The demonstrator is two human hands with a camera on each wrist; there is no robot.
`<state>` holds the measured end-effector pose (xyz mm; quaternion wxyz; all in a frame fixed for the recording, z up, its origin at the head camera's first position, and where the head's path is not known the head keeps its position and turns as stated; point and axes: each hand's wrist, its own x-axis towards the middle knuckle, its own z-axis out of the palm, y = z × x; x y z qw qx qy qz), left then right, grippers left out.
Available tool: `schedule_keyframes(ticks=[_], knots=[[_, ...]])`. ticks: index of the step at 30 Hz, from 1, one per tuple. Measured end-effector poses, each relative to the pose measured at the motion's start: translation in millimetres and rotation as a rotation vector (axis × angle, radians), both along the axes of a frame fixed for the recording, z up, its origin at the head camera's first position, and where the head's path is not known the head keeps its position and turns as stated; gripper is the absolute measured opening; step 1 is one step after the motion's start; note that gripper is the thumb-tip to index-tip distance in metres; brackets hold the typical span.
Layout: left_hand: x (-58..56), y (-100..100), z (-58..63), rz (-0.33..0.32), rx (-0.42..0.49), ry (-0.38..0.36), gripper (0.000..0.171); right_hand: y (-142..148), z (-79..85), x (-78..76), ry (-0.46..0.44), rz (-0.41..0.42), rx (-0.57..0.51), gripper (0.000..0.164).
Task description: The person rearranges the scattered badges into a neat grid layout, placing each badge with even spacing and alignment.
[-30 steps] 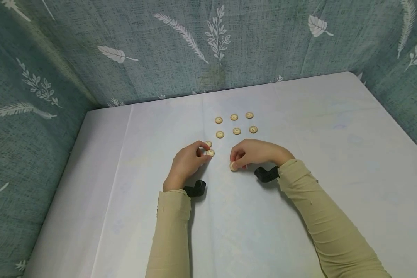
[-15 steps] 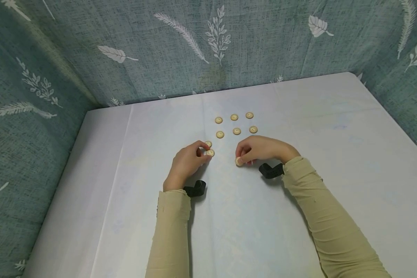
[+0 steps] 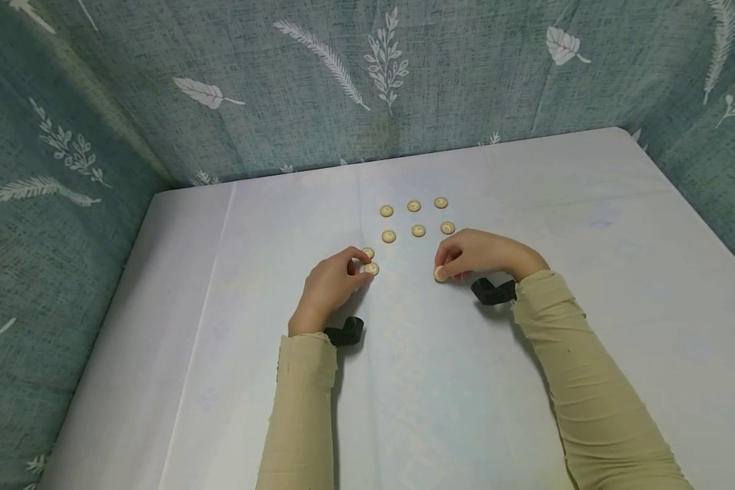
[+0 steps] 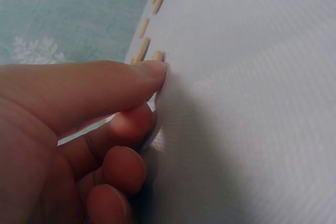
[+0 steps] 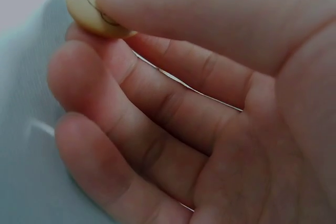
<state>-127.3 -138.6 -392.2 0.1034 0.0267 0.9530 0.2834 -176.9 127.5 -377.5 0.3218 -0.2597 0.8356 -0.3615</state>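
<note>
My right hand (image 3: 482, 252) pinches a round, pale wooden disc (image 3: 439, 273) between thumb and fingers, low over the table. In the right wrist view that disc (image 5: 84, 4) shows a thick edge and thin dark lines on its face, partly hidden by the thumb. My left hand (image 3: 332, 284) stays on the table with thumb and index finger on either side of another disc (image 3: 372, 269). A second disc (image 3: 368, 252) lies just beyond the left index finger. From the left wrist, the left thumb (image 4: 126, 85) overlaps the nearest disc (image 4: 158, 55).
Two rows of similar discs lie farther back, the front one including a disc (image 3: 418, 231) and the rear one a disc (image 3: 414, 205). A pale cloth covers the table (image 3: 251, 272). Green leaf-patterned fabric (image 3: 465, 75) hangs around its back and sides.
My right hand has slid to the right and away from me, carrying its disc toward the front row. The left hand and the discs near it keep their places.
</note>
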Motion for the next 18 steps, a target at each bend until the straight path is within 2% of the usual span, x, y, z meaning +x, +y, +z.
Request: schedule_keyframes(ticks=[8,18], knots=[[-0.8,0,0.2,0.002,0.005,0.001,0.025,13,-1.2,-7.3,0.029,-0.042,0.033,0.016],[-1.7,-1,-0.6,0.007,-0.005,-0.021,0.025,24,-1.9,-8.5,0.004,-0.098,0.029,0.018]])
